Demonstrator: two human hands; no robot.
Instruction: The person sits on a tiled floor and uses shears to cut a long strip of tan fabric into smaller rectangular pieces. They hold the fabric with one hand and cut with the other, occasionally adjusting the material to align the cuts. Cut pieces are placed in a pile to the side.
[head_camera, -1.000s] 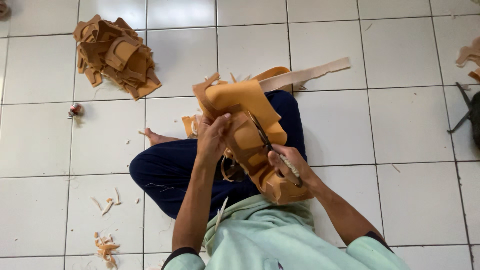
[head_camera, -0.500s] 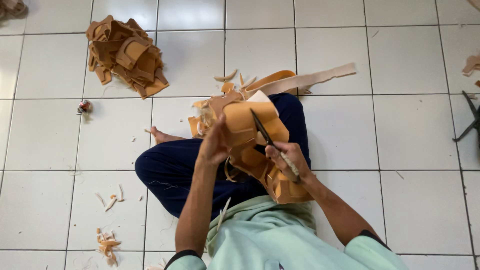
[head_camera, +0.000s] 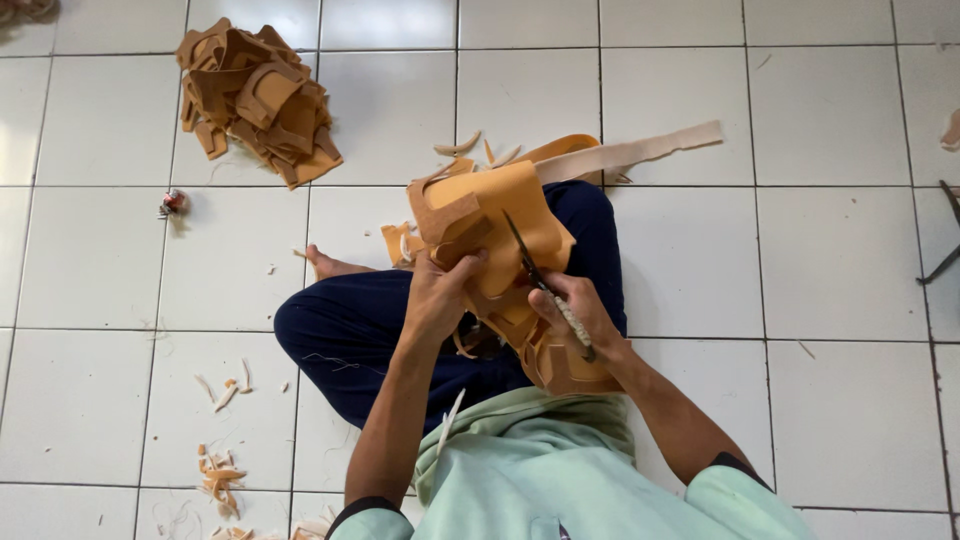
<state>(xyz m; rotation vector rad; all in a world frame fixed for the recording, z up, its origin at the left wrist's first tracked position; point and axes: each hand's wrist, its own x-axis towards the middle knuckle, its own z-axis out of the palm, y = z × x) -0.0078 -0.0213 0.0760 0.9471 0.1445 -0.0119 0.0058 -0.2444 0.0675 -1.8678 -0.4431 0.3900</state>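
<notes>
- Person is sitting cross-legged on the white tiled floor (head_camera: 840, 260); the work is being held over the lap, at centre of view.
- Left hand (head_camera: 438, 300) is gripping the tan leather-like piece (head_camera: 490, 215) from below, fingers closed on its lower edge, thumb pressing the face.
- Right hand (head_camera: 580, 315) is holding a pair of scissors (head_camera: 545, 285), fingers wrapped round the handle end, which looks bound in pale cord; the dark blades are pointing toward 11 o'clock across the piece.
- Judged step: trimming an outline out of the tan sheet, cut partly made. Whether the blades are open or shut at this instant: cannot tell, they are reading as one thin dark line.
- Next move, as a judgement: it is calling for the left hand to be turning the piece so the cut line is feeding into the blades, with fingers kept off that line.
- More tan pieces (head_camera: 560, 365) are resting on the lap beneath the right hand; a pale strip (head_camera: 640, 152) is running out toward 2 o'clock.
- A pile of cut pieces (head_camera: 258, 98) is lying at 10 o'clock, well apart; offcuts (head_camera: 222, 478) are scattering at 7 o'clock.
- Hidden or unclear: the scissor tips against the sheet, the cut edge itself, the lower stack under the hand. A small reddish object (head_camera: 172, 203) at 9 o'clock is too small to identify; a dark object (head_camera: 945, 245) at 3 o'clock is being cut off by the frame edge.
</notes>
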